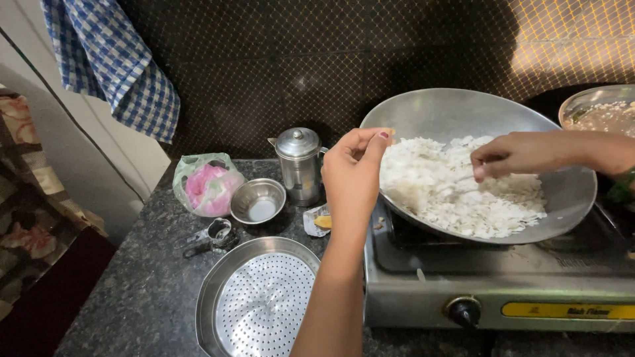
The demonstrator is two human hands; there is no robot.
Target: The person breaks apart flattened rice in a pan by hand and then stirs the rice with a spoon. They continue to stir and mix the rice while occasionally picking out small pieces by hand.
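Left hand (354, 165) clasps the rim of the steel pan (569, 192); right hand (512, 155) pinches white flakes (456, 192) inside the pan.

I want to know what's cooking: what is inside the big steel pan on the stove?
The steel pan holds a heap of white flakes. The right hand covers some of them; the pan bottom beneath the heap is hidden.

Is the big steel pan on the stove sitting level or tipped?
Tipped. The steel pan leans, far rim raised and near edge low over the stove; the left hand holds its rim, and white flakes fill its lower side.
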